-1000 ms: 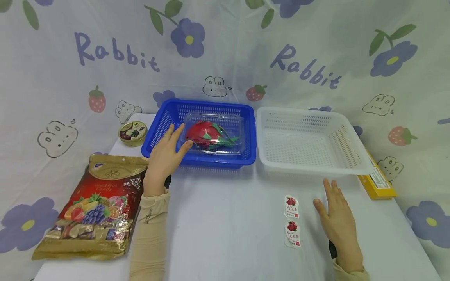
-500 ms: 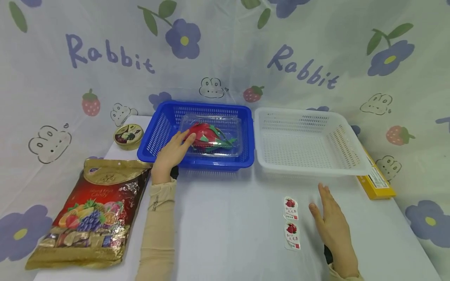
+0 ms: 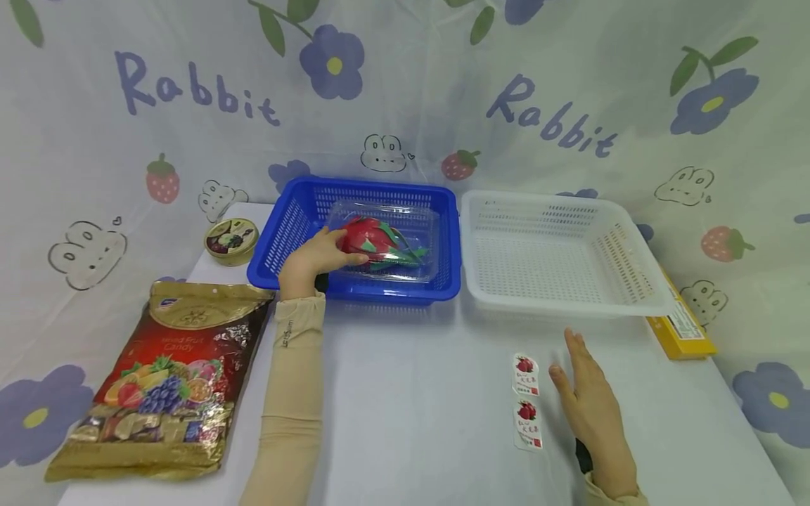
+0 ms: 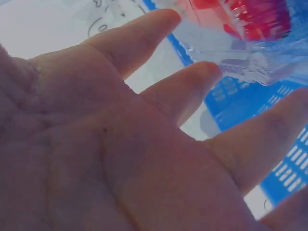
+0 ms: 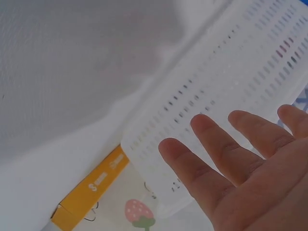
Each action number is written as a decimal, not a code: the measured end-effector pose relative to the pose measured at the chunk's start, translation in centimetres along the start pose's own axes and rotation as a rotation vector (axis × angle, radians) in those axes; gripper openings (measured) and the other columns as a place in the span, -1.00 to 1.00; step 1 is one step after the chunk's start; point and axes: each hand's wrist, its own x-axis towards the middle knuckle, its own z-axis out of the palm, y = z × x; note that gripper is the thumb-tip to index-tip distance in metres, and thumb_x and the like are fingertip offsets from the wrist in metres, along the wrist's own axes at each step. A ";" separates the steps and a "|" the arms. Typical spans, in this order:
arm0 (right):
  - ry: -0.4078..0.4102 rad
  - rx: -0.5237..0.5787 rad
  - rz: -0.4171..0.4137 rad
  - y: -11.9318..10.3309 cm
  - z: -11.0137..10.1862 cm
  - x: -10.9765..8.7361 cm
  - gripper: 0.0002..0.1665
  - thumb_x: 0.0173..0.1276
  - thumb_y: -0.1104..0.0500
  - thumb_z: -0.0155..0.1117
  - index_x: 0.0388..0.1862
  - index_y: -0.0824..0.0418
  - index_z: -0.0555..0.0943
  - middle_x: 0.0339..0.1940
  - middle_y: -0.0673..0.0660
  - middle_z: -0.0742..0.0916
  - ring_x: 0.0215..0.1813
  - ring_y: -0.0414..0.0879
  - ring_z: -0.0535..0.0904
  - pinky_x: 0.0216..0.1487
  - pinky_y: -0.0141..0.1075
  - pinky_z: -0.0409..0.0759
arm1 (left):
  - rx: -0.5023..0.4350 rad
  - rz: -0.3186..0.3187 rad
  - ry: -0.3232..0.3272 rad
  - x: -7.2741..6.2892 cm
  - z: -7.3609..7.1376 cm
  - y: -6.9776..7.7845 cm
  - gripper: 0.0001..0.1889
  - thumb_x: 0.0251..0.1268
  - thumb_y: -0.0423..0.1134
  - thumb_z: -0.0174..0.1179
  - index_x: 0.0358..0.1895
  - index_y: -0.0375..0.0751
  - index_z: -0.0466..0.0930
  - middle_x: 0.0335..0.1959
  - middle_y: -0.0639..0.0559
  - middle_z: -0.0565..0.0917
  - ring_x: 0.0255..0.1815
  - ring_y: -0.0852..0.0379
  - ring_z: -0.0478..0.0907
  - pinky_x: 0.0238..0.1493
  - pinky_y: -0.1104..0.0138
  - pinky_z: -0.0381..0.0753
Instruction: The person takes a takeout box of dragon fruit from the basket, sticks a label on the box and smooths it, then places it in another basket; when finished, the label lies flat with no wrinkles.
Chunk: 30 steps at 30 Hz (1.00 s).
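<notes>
A clear plastic box [image 3: 414, 218] with a red and green dragon fruit [image 3: 373, 242] inside lies in the blue basket [image 3: 446, 284]. My left hand [image 3: 316, 256] reaches over the basket's near left rim, its fingers spread at the left side of the box. In the left wrist view the fingers [image 4: 187, 86] look nearly straight beside the clear plastic; contact with it cannot be told. My right hand [image 3: 591, 397] is over the table, fingers extended, holding nothing. Left of it lie two dragon fruit labels, a far one [image 3: 525, 374] and a near one [image 3: 528, 424].
A white basket [image 3: 633, 309] stands right of the blue one, with a yellow box [image 3: 683, 337] at its right side. On the left are a bag of mixed fruit candy [image 3: 167, 379] and a round tin [image 3: 230, 242]. A printed curtain [image 3: 405, 91] hangs behind.
My left hand has moved right and lowered to the left side of the clear box. My right hand has drifted slightly left. The box, baskets and labels stay in place.
</notes>
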 end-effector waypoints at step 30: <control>-0.030 0.040 0.066 1.2 0.1 -0.5 -0.24 0.55 -0.02 -0.08 0.60 0.06 -0.08 0.51 0.45 0.21 0.41 0.52 0.16 0.23 0.44 0.16 | 0.049 -0.156 0.028 4.1 0.7 -0.1 0.36 -0.13 -0.38 0.49 0.54 0.32 -0.45 0.54 -0.40 -0.42 0.29 -0.63 0.21 0.09 -0.27 0.50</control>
